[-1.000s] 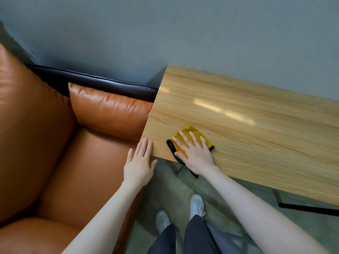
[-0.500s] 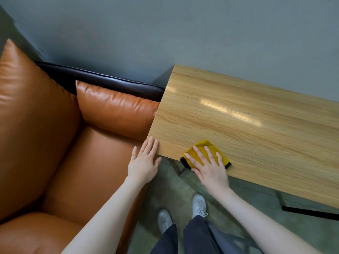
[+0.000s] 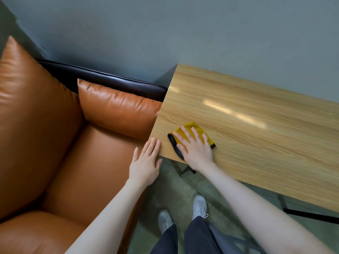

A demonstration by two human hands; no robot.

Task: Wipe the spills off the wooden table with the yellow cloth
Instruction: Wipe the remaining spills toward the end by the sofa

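The wooden table (image 3: 256, 129) runs from the middle of the view to the right edge, against the grey wall. A yellow cloth (image 3: 191, 127) with a black trim lies near its front left corner. My right hand (image 3: 196, 148) presses flat on the cloth with fingers spread and straight, covering most of it. My left hand (image 3: 145, 162) is flat with straight fingers, its fingertips touching the table's left corner edge. No spill shows on the bare wood; only light glare.
An orange leather sofa (image 3: 77, 162) with cushions stands directly left of the table, its dark back (image 3: 110, 81) against the wall. My legs and grey shoes (image 3: 200, 206) are on the green floor below. A black table leg (image 3: 311, 215) shows at lower right.
My right hand has slid the cloth away from the table's front edge, back up and left onto the surface. My left hand stays at the corner.
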